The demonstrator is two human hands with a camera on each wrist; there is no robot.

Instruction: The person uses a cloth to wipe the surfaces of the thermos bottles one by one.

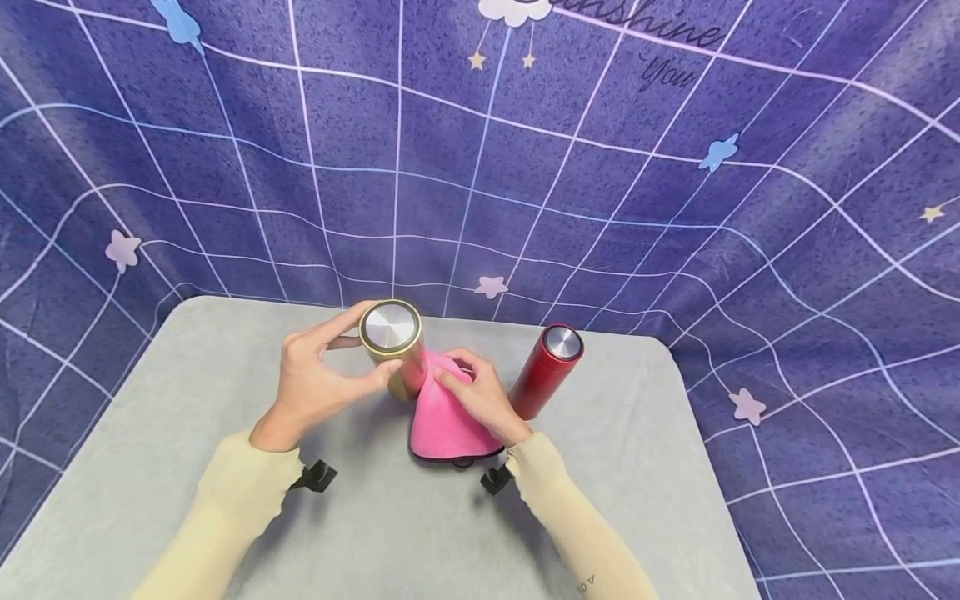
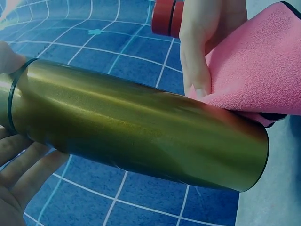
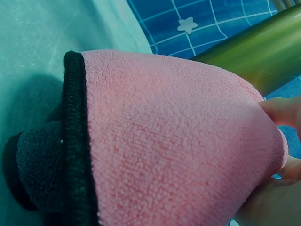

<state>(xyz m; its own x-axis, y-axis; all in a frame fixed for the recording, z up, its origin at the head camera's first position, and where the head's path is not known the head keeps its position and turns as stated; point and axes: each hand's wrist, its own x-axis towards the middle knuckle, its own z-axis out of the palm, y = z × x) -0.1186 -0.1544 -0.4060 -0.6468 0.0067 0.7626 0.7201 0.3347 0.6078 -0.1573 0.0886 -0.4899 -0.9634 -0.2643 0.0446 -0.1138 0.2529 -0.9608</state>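
A gold thermos bottle (image 1: 391,327) with a shiny metal lid top stands upright or nearly so in the head view. My left hand (image 1: 311,375) grips it near the lid, thumb on the near side and fingers on the far side. In the left wrist view the long gold body of the bottle (image 2: 141,127) shows in full. Between thumb and fingers, my right hand (image 1: 486,398) pinches a pink cloth (image 1: 446,425) with dark edging, its upper end against the bottle's right side. The cloth (image 3: 174,127) fills most of the right wrist view and hangs down in folds.
A red thermos bottle (image 1: 543,371) stands to the right, just behind my right hand. Everything rests on a grey cloth-covered table (image 1: 360,542). A blue-purple grid-patterned curtain (image 1: 450,183) hangs behind and along the sides.
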